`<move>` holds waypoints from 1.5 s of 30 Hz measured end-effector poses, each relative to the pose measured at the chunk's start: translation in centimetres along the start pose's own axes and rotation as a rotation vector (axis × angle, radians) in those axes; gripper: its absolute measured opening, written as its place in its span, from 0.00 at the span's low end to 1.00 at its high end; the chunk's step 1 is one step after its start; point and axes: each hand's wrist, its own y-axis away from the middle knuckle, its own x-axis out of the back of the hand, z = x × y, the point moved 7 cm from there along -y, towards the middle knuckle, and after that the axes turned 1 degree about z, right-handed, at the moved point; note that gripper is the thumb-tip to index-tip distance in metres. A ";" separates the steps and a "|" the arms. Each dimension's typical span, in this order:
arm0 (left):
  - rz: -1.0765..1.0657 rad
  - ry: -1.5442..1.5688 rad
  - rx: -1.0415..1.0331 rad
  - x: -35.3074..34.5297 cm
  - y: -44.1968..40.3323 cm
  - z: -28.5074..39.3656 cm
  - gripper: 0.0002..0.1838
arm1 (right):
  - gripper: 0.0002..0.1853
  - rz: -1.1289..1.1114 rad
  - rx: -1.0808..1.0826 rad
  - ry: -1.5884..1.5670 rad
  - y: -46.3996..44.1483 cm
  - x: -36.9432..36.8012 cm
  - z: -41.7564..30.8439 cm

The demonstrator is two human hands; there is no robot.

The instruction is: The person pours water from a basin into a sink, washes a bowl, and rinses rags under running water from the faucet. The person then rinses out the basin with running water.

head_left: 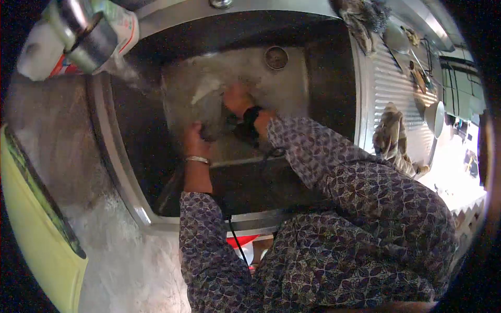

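Both of my hands are down inside a dark metal sink (334,78). My left hand (197,143), with a light bangle at its wrist, is closed at the edge of something dark and greyish that is too blurred to name. My right hand (240,99), wearing a black wristband (252,116), looks closed and rounded over the same blurred area, slightly farther in. Motion smears its fingers, and whatever it holds is hidden. A dark shape (244,133) lies below the right wrist; its kind is unclear. A pale streak (206,89) shows beyond the hands.
A round drain (276,58) sits at the sink's far right. Steel cups (94,44) and a white packet (122,21) stand at the upper left. On the right, a ribbed drainboard (396,86) bears a crumpled cloth (390,133) and white bowl (434,119). A yellow-green object (36,224) edges the left.
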 end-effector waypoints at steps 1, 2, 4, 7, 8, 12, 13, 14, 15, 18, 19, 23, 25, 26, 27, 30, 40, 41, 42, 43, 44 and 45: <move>0.005 0.039 0.001 0.7 -0.4 0.2 0.17 | 0.08 0.105 0.215 -0.019 1.0 -0.7 -2.7; -0.020 0.084 0.004 1.5 -1.0 0.3 0.17 | 0.08 0.076 0.279 -0.173 0.9 1.8 -6.8; -0.099 0.179 -0.003 3.9 -2.6 0.0 0.16 | 0.07 -0.226 0.035 -0.504 0.4 8.1 -14.4; -0.385 0.378 -0.030 2.9 -2.5 0.4 0.15 | 0.07 -0.292 -0.017 -0.419 1.0 7.3 -14.2; -0.193 0.118 -0.090 2.8 -1.2 0.8 0.16 | 0.08 -0.201 0.005 -0.301 0.5 6.1 -12.0; 0.130 -0.104 0.017 -0.2 3.2 1.7 0.20 | 0.12 -0.352 -0.103 -0.067 -1.4 2.9 -4.0; 0.169 -0.100 0.038 2.5 1.7 1.0 0.21 | 0.13 -0.423 -0.067 -0.030 -1.6 2.1 -2.8; 0.207 -0.096 0.060 4.2 0.9 0.7 0.23 | 0.13 -0.282 -0.255 -0.167 -1.6 0.0 0.4; 0.207 -0.098 0.061 4.2 1.1 1.1 0.23 | 0.13 -0.205 -0.300 -0.349 -1.6 -0.4 0.5; 0.121 0.099 -0.061 4.1 0.5 2.8 0.21 | 0.14 -0.085 -0.363 -0.696 -0.6 -1.5 -5.7; 0.053 0.086 -0.031 5.3 -1.4 1.9 0.20 | 0.13 -0.042 -0.371 -0.831 0.5 -0.3 -8.5; 0.169 -0.033 0.020 3.0 0.1 2.3 0.20 | 0.11 -0.109 -0.043 -0.788 0.0 7.4 -15.2; 0.354 -0.137 0.039 0.9 2.9 3.1 0.20 | 0.10 -0.301 -0.055 -0.352 -1.0 6.1 -12.9; 0.447 -0.189 0.048 0.8 3.7 3.1 0.20 | 0.09 -0.260 -0.138 -0.324 -1.8 6.0 -10.0; 0.425 -0.214 0.057 0.7 3.8 3.0 0.20 | 0.09 -0.220 -0.221 -0.300 -2.5 5.3 -6.8; -0.090 -0.346 -0.074 -3.7 0.6 2.3 0.24 | 0.08 -0.161 -0.314 -0.072 -0.5 4.8 1.9; 0.138 -0.750 -0.631 1.1 0.8 14.7 0.15 | 0.14 0.171 -0.153 -0.701 -4.4 5.1 -5.9; 0.143 -0.815 -0.648 0.3 0.9 15.9 0.16 | 0.17 0.042 -0.215 -0.773 -4.5 4.6 -5.9; 0.149 -0.881 -0.664 -0.6 1.1 16.9 0.17 | 0.19 -0.175 -0.222 -0.538 -4.7 2.9 -5.9; 0.145 -0.886 -0.670 -1.6 1.4 17.6 0.17 | 0.20 -0.275 -0.232 -0.419 -4.8 2.4 -6.0; 0.108 -0.838 -0.637 -2.6 1.7 17.9 0.18 | 0.21 -0.377 -0.229 -0.299 -4.9 2.0 -6.1; 0.070 -0.790 -0.605 -3.3 1.7 18.0 0.19 | 0.21 -0.117 -0.294 -0.522 -5.7 4.0 -6.2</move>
